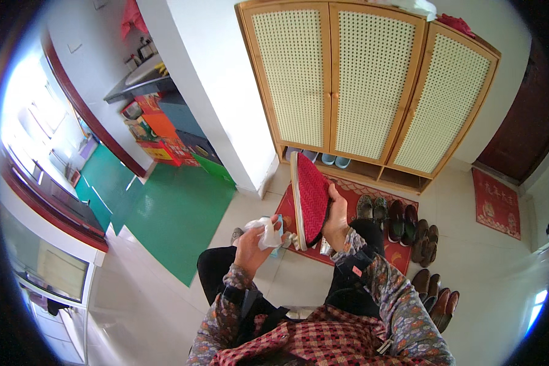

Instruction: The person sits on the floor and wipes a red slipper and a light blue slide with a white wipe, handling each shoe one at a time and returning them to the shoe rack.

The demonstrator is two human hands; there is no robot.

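Observation:
My right hand (337,212) grips a red woven slipper (312,199) by its dark opening, holding it up on its side with the pale sole edge (297,196) facing left. Just left of the sole, my left hand (256,249) holds a crumpled white tissue or cloth (266,232), not touching the slipper. Behind and below the left hand lie a light-blue packet (280,224) and some crumpled white pieces (293,240) near the edge of a red floor mat (347,185).
A wooden shoe cabinet (331,82) with woven door panels stands ahead, blue slippers (335,160) in its lower shelf. Several shoes (402,222) line the floor to the right. A white wall corner (228,114) and a green floor covering (178,219) are at left.

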